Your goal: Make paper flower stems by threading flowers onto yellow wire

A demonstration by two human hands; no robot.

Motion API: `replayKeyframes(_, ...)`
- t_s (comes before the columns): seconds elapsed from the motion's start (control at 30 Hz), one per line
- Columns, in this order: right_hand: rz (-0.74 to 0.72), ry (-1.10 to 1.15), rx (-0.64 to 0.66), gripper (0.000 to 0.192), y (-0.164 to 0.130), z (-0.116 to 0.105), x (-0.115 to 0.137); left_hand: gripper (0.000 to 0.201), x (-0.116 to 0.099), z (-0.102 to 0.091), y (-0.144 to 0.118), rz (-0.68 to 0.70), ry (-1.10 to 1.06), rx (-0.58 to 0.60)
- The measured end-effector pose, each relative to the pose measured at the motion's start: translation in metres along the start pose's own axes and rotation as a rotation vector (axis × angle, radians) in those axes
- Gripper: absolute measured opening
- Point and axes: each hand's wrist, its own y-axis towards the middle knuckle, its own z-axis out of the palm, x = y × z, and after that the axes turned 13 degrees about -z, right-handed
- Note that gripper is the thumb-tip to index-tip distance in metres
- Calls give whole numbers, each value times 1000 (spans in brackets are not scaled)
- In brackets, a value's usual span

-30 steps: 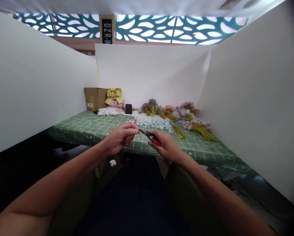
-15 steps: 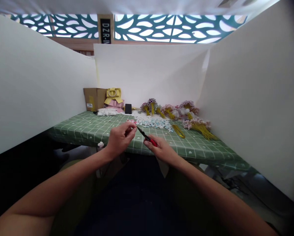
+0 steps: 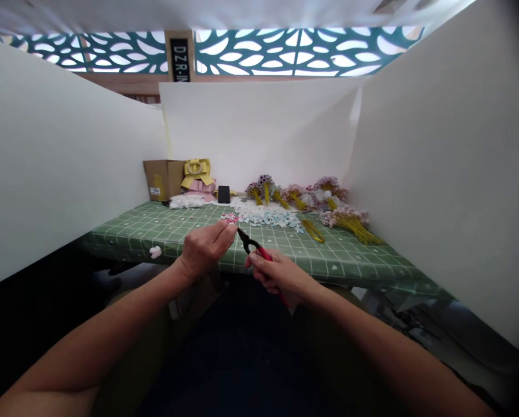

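My left hand (image 3: 207,248) is closed in a pinch over the front of the table. From behind it a thin stem sticks out to the left, ending in a small white flower (image 3: 155,252); the hand covers the rest of this stem. In my right hand (image 3: 274,269) is a pair of pliers (image 3: 248,238) with black jaws and red handles. The handles are spread a little, and the jaw tips point at my left fingertips, very close to them. Whether the tips touch the stem is too small to tell. Pink pieces (image 3: 230,218) lie just beyond my left fingers.
Pale blue and white flower pieces (image 3: 270,217) cover the middle of the green checked tablecloth (image 3: 124,231). Bundles of flower stamens (image 3: 350,223) and a yellow wire bunch (image 3: 313,230) lie right. A cardboard box (image 3: 164,179), bows (image 3: 197,174) and black phone-like object (image 3: 223,194) stand behind.
The pliers have turned, and their handles now show spread apart. My left hand has rolled over and shifted slightly left. The white flower has swung left and up a little.
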Motion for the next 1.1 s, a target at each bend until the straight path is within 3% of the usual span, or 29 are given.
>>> replayKeyframes(0.23, 35, 70, -16, 35, -1, 4, -1, 11, 0, 5, -1, -15, 18, -6)
replayKeyframes(0.37, 41, 135, -4, 36, -5, 10, 2, 11, -4, 6, 0, -167, -103, 72)
replayKeyframes(0.53, -33, -3, -74, 36, -5, 16, -1, 9, -23, 0, 6, -657, -537, 152)
replayKeyframes(0.7, -312, -677, -250, 33, 6, 10, -23, 14, -34, -2, 13, -1163, -1093, 331)
replayKeyframes(0.8, -350, -1131, -308, 17, 11, -4, -33, 21, -28, -1, 16, -1408, -1457, 602)
replayKeyframes(0.87, -368, -1351, -292, 17, 13, -14, -35, 25, -23, 1, 17, -1427, -1603, 758)
replayKeyframes(0.9, -383, -1415, -278, 19, 14, -18, -35, 26, -21, 2, 16, -1406, -1625, 779)
replayKeyframes(1.0, -410, -1449, -264, 21, 15, -24, -32, 21, -20, 4, 13, -1290, -1503, 667)
replayKeyframes(1.1, -380, -1354, -265, 19, 15, -20, -30, 20, -22, 5, 9, -1115, -1180, 501)
